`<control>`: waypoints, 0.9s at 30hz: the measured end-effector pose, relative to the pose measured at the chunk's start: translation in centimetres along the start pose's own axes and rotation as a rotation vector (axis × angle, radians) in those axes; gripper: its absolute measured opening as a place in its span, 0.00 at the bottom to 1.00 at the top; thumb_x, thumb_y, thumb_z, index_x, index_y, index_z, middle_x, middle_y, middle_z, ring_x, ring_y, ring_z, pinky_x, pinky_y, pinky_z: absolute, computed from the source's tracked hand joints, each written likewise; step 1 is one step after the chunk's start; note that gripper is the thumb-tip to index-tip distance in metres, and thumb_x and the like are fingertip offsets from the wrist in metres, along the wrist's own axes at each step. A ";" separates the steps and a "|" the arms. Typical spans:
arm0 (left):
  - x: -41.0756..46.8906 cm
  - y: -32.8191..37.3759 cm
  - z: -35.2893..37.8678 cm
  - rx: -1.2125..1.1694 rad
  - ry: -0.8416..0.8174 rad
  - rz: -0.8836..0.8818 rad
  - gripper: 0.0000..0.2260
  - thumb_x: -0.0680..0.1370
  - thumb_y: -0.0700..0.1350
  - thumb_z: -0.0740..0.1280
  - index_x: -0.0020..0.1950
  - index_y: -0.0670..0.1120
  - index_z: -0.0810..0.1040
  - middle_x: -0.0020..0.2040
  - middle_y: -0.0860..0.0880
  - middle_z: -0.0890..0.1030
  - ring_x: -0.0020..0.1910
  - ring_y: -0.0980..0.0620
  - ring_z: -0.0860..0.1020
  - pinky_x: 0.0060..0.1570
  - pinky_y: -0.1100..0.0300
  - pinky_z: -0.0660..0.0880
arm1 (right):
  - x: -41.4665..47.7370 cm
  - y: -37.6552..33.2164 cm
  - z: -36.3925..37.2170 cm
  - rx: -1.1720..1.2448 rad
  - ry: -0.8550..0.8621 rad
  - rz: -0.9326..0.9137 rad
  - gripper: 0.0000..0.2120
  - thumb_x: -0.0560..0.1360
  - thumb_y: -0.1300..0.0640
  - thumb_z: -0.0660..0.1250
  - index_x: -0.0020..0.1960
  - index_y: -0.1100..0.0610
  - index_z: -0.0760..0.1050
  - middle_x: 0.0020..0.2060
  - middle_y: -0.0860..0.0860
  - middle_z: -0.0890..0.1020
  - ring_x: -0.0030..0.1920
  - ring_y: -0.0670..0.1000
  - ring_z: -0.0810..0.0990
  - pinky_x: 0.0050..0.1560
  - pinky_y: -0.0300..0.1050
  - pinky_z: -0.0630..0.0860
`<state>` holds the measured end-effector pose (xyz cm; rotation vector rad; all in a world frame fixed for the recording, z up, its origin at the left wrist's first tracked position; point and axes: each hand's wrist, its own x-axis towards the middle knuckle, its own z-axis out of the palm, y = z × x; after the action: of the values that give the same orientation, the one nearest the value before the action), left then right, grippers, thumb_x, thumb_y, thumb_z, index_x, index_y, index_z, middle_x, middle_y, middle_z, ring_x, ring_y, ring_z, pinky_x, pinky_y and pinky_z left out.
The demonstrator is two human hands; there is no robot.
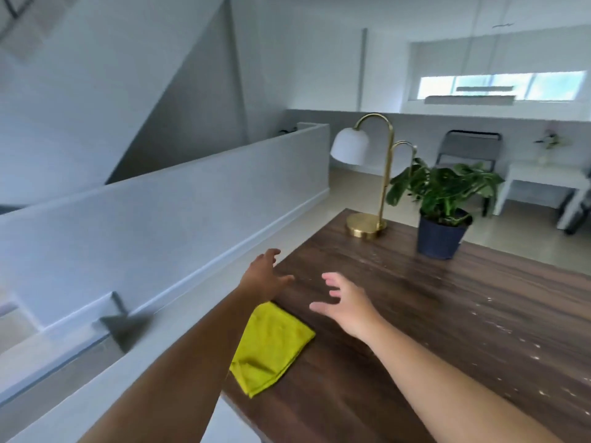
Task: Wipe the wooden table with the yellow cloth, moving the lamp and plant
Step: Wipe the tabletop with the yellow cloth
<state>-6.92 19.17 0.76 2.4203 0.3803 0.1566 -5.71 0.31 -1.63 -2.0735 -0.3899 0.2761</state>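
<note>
The dark wooden tabletop point(447, 330) fills the lower right of your view, its grain running away from you, with pale specks scattered across the right side of its surface. To your left a low white half-wall point(166, 212) runs alongside it.

At the far end of the tabletop stands the plant point(443, 190), broad green leaves in a dark blue pot, upright. Just to its left is the lamp point(367, 174): a round brass base resting near the tabletop's far left corner, a curved brass stem, and a white dome shade hanging out to the left. Some leaves overlap the stem in this view; whether they touch it you cannot tell.

The yellow cloth point(271, 343) lies folded flat near the tabletop's left edge, close to you, partly hidden under your left forearm.

Your left hand point(263, 276) is over the left edge beyond the cloth, fingers spread, holding nothing. Your right hand point(347, 303) hovers beside it above the wood, fingers splayed and slightly curled, also empty.
</note>
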 end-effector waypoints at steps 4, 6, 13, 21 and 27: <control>-3.4 -4.3 -0.7 0.138 -0.022 -0.094 0.30 0.72 0.54 0.70 0.71 0.48 0.65 0.66 0.43 0.72 0.64 0.43 0.73 0.62 0.49 0.72 | -1.5 -0.3 3.9 -0.143 -0.077 -0.035 0.31 0.69 0.51 0.75 0.69 0.54 0.68 0.65 0.54 0.75 0.62 0.52 0.75 0.63 0.45 0.72; -4.9 -5.6 -0.5 0.226 -0.038 -0.114 0.28 0.73 0.56 0.68 0.71 0.49 0.66 0.65 0.45 0.72 0.65 0.44 0.72 0.62 0.48 0.72 | -1.9 -0.2 5.0 -0.238 -0.069 -0.057 0.28 0.70 0.50 0.73 0.67 0.54 0.70 0.63 0.53 0.76 0.62 0.52 0.75 0.62 0.46 0.72; -6.9 -6.4 0.6 0.325 0.018 -0.164 0.26 0.77 0.58 0.61 0.71 0.47 0.67 0.66 0.45 0.73 0.64 0.44 0.73 0.59 0.49 0.74 | -2.4 -0.5 7.0 -0.448 0.026 -0.014 0.19 0.72 0.50 0.70 0.60 0.58 0.73 0.58 0.55 0.78 0.59 0.56 0.76 0.54 0.47 0.73; -5.0 -2.1 1.0 0.252 -0.013 -0.072 0.17 0.79 0.53 0.59 0.65 0.47 0.73 0.61 0.45 0.78 0.59 0.43 0.76 0.53 0.52 0.74 | -3.3 -0.7 4.5 -0.383 0.010 -0.031 0.10 0.72 0.56 0.66 0.36 0.53 0.65 0.39 0.51 0.70 0.43 0.55 0.71 0.37 0.45 0.63; -1.6 6.2 3.3 0.021 -0.077 0.148 0.15 0.80 0.51 0.59 0.57 0.41 0.73 0.55 0.42 0.78 0.57 0.41 0.75 0.53 0.52 0.71 | -3.8 0.5 -3.0 0.014 0.337 0.028 0.05 0.77 0.54 0.62 0.49 0.54 0.67 0.38 0.48 0.72 0.39 0.51 0.74 0.38 0.47 0.74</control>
<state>-6.33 12.12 2.20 2.4668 0.1687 0.1250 -8.06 -3.74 -0.40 -2.0657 -0.1537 -0.0556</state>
